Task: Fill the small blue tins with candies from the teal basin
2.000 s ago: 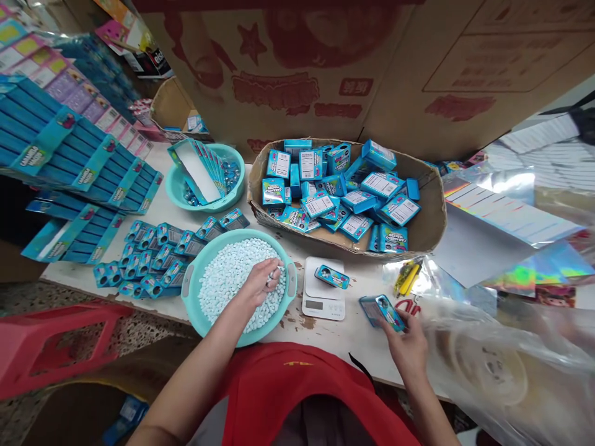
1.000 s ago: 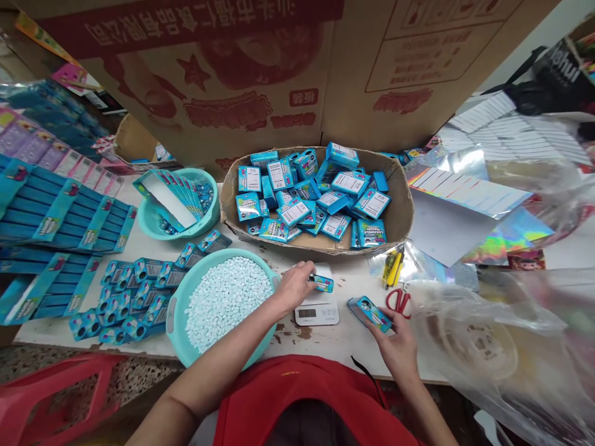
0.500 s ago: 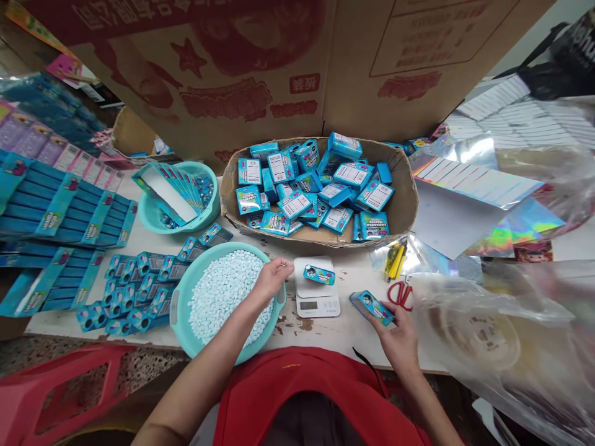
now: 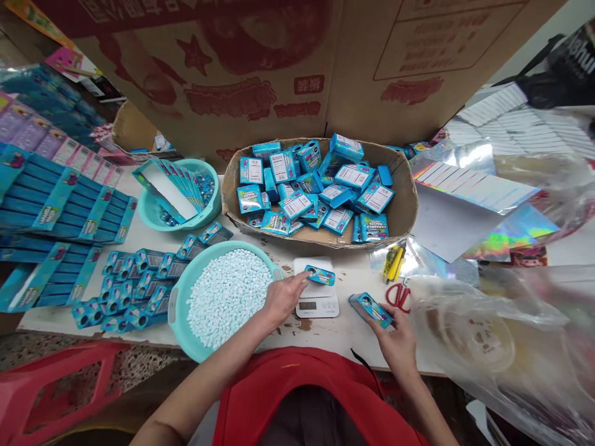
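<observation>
My left hand [image 4: 282, 298] reaches across the rim of a teal bowl [image 4: 178, 303] full of small white-blue candies [image 4: 227, 294]. Its fingertips are pinched together at the left end of a small blue case [image 4: 321, 275], which lies on a white scale [image 4: 318, 303]. What the fingertips hold is too small to see. My right hand [image 4: 397, 339] grips a blue printed box [image 4: 370, 309] just above the table, to the right of the scale.
A cardboard tray [image 4: 411, 210] of blue boxes stands behind the scale. A second teal bowl [image 4: 155, 217] holds flat cartons. Rows of small blue cases [image 4: 134, 286] lie left of the candy bowl. Red scissors [image 4: 398, 296], a yellow cutter [image 4: 393, 260] and a plastic bag [image 4: 488, 337] lie to the right.
My left hand went from the candy bowl to the case on the scale, back over the bowl, and is now at the case again. My right hand has kept hold of its box.
</observation>
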Available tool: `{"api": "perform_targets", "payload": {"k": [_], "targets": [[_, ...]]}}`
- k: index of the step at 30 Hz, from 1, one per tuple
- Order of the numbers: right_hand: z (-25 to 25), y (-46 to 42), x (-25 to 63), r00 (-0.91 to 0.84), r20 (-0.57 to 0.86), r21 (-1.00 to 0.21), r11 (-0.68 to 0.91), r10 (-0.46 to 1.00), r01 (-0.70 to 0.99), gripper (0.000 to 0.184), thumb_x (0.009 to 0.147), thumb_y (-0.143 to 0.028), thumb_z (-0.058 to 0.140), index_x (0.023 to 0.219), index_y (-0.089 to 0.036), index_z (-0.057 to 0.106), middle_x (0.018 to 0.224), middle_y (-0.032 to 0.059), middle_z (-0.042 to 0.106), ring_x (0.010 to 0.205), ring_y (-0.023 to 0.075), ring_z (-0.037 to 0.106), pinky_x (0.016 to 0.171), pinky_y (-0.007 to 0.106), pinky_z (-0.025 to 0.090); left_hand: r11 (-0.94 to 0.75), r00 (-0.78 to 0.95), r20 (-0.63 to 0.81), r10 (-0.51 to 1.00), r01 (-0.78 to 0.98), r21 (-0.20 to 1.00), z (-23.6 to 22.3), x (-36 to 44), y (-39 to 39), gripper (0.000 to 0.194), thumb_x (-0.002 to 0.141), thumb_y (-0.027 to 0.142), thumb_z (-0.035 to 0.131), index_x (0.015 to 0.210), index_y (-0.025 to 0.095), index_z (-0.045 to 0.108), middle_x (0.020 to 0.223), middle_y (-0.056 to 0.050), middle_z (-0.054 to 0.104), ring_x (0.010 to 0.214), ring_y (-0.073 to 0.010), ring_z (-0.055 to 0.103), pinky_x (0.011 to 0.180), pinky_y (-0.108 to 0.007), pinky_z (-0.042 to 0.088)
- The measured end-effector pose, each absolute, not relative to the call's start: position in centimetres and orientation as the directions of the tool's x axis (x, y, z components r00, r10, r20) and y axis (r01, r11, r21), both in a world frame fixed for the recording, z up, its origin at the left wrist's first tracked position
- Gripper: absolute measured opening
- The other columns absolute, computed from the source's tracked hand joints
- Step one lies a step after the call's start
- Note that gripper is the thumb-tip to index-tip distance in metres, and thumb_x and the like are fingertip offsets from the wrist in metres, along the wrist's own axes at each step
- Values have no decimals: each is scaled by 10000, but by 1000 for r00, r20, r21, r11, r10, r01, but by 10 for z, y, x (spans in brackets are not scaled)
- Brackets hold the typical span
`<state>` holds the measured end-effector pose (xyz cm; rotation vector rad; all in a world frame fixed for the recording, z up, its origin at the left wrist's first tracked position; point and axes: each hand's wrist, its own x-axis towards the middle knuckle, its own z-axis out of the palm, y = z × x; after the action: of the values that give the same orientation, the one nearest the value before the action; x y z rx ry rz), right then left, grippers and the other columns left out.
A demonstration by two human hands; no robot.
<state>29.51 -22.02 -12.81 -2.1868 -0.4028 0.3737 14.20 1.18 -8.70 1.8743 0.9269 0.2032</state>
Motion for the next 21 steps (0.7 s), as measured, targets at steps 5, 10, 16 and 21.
{"api": "perform_targets", "payload": {"k": [5,10,16,21], "targets": [[-114,-209,297,901,-179,-789,-605,394,108,582,565,-632,674,920,-172,641,879,91,657,765,276,592,738,418,468,-306,746,-230,625,505,807,-88,157,12,123,756,147,638,785,267,642,582,-7,512,676,-192,558,634,-239,340],[-108,-168,299,877,-194,-710,-680,440,184,591,515,-657,691,908,-216,681,819,93,659,690,302,574,670,445,446,-505,704,-151,694,625,596,-57,139,30,132,864,342,526,875,254,623,756,-47,657,691,-200,589,588,-257,325],[-105,-111,271,756,-246,-750,-614,606,248,627,523,-654,660,944,-189,643,940,94,638,820,318,576,784,470,443,-250,316,-140,938,901,355,23,21,60,183,876,353,512,941,248,646,792,-12,686,706,-160,598,610,-230,346],[-102,-114,260,769,-155,-841,-491,620,226,737,603,-643,642,1139,-149,532,1161,141,555,1032,319,542,865,457,439,126,-128,-121,984,992,-25,48,-98,57,283,880,418,452,1007,254,645,697,-32,645,628,-193,565,557,-253,313]]}}
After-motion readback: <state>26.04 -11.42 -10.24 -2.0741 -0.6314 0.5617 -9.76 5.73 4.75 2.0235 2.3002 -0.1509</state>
